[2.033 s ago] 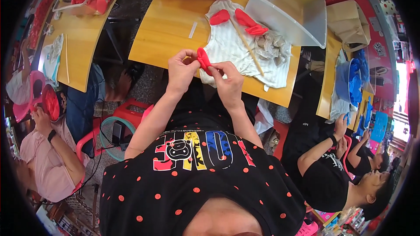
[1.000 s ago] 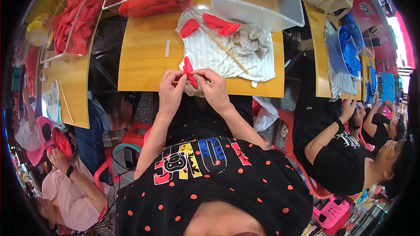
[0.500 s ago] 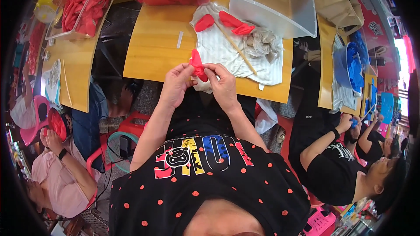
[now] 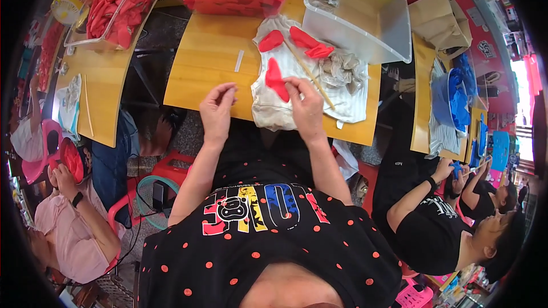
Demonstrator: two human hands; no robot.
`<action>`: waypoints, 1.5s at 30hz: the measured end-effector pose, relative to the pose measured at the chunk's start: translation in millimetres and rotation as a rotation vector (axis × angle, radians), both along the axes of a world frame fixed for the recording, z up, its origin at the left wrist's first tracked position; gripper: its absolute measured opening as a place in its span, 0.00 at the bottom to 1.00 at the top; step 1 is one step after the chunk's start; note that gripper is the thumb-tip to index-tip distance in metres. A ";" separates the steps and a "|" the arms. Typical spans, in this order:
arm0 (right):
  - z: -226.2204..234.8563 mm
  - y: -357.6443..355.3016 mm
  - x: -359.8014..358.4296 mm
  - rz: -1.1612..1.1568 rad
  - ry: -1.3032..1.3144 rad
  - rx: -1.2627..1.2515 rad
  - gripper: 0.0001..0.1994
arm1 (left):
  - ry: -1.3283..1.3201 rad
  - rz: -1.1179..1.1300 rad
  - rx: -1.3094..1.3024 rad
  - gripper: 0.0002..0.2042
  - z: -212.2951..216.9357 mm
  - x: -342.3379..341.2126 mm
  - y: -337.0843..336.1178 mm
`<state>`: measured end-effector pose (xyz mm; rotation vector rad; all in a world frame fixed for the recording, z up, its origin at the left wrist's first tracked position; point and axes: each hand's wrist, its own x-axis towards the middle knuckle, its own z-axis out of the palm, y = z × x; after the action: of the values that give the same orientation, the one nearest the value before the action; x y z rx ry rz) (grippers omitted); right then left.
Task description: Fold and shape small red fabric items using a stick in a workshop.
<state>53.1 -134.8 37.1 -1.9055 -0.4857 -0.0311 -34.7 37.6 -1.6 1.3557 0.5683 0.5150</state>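
My right hand (image 4: pixel 308 108) pinches the lower end of a small, narrow red fabric piece (image 4: pixel 274 77) between thumb and fingers, over a pale striped cloth (image 4: pixel 268 102) on the table. My left hand (image 4: pixel 217 111) is off to the left near the table's front edge, empty, with its fingers loosely bent and thumb apart. Two similar red fabric pieces, one rounded (image 4: pixel 270 40) and one longer and folded (image 4: pixel 311 43), lie on the cloth's far part. Beside them are a thin wooden stick (image 4: pixel 308 71) and a crumpled greyish translucent bundle (image 4: pixel 342 69).
A clear bin of red fabric (image 4: pixel 234 0) stands at the table's back, with a mostly bare translucent bin (image 4: pixel 365 34) to its right. A white strip (image 4: pixel 238 61) lies on the wooden table (image 4: pixel 200 51). Co-workers sit left and right, one handling blue material (image 4: pixel 456 168).
My left hand has let go of the red fabric piece and drawn away to the left. The right hand has carried the piece rightward over the striped cloth.
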 end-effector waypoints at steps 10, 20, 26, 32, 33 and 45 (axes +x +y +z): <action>-6.5 -22.9 121.1 -0.192 -0.626 -0.425 0.07 | 0.003 -0.037 -0.026 0.07 0.7 -7.3 12.2; -5.4 -29.4 -2.8 -0.159 -0.430 -0.157 0.09 | -0.086 0.046 0.526 0.05 53.3 47.8 95.1; -19.6 -37.5 -66.1 -0.057 -0.231 -0.131 0.09 | -0.161 -0.048 1.048 0.09 114.6 176.8 159.4; -23.1 -39.5 -58.4 -0.112 -0.155 -0.108 0.08 | 0.084 -0.729 1.484 0.16 98.6 272.6 200.4; -23.9 -41.1 -57.4 -0.122 -0.155 -0.107 0.08 | 0.165 -0.781 1.580 0.17 99.3 280.0 196.7; -21.7 -35.7 -58.8 -0.010 -0.124 -0.056 0.07 | 0.207 -0.679 1.327 0.07 135.5 264.1 213.7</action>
<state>-5.6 -170.5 15.4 -1.9691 -0.5661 -0.1437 229.4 251.3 133.9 2.7305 -0.2079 0.1319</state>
